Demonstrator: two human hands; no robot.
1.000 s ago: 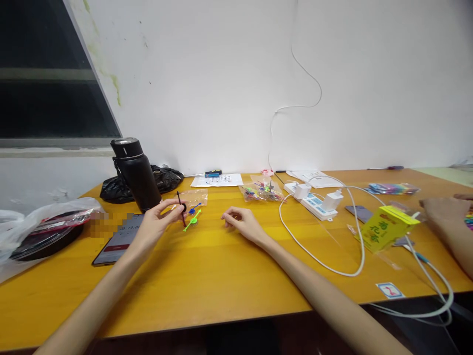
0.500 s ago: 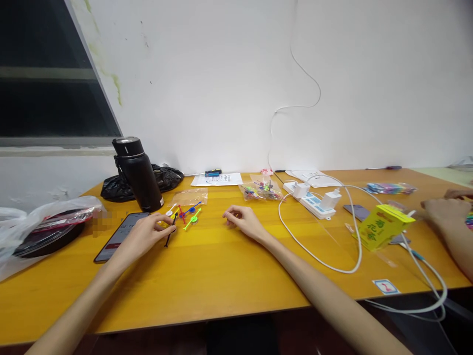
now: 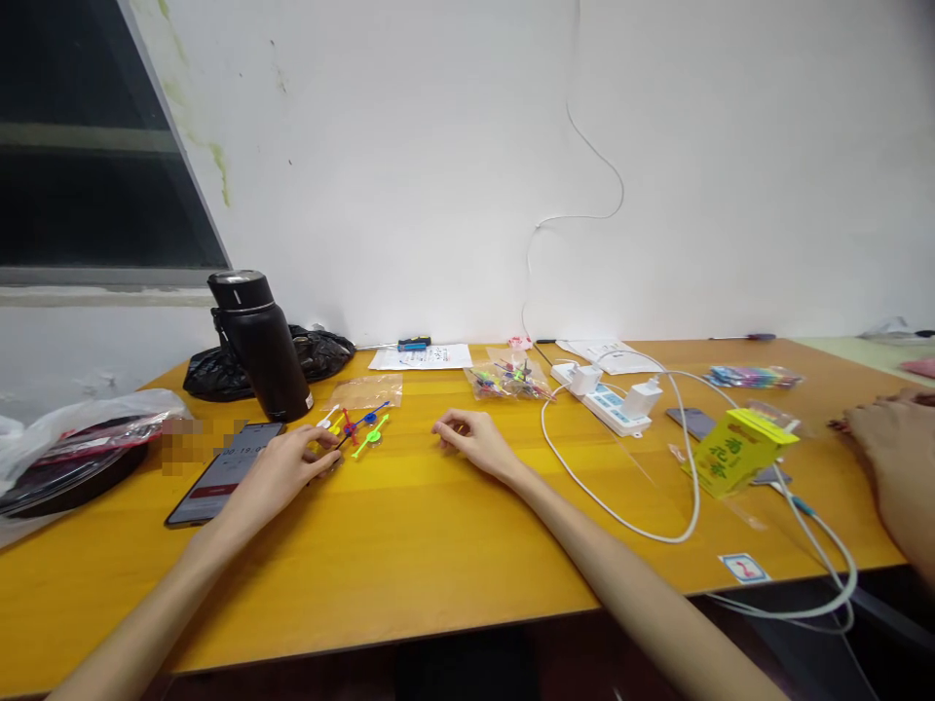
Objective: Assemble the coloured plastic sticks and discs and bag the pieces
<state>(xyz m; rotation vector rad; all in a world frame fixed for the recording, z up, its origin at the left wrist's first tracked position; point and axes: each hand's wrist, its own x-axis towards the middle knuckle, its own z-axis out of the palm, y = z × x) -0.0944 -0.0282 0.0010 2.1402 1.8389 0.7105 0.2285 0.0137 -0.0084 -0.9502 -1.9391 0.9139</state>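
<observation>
My left hand point(image 3: 288, 465) is closed at the fingertips on a black plastic arrow spinner point(image 3: 346, 438), low over the table beside a small group of similar spinners. In that group lie a green spinner point(image 3: 373, 437), a blue spinner point(image 3: 371, 418), a red spinner point(image 3: 350, 427), a yellow one and a white spinner point(image 3: 327, 421), partly overlapping. To the right, my right hand point(image 3: 478, 443) rests on the table with its fingers loosely curled in, and nothing shows in them.
A phone point(image 3: 219, 477) lies beneath my left wrist. Behind are a black flask point(image 3: 263, 350), an empty clear bag point(image 3: 369, 390) and a bag of spinners point(image 3: 507, 377). Rightward sit a power strip point(image 3: 614, 406), looping white cable, a yellow box point(image 3: 737, 451) and another person's hand point(image 3: 891, 448).
The black spinner has turned and moved in among the other spinners, with my left fingers still at it. My right hand stays in place. The view has shifted slightly.
</observation>
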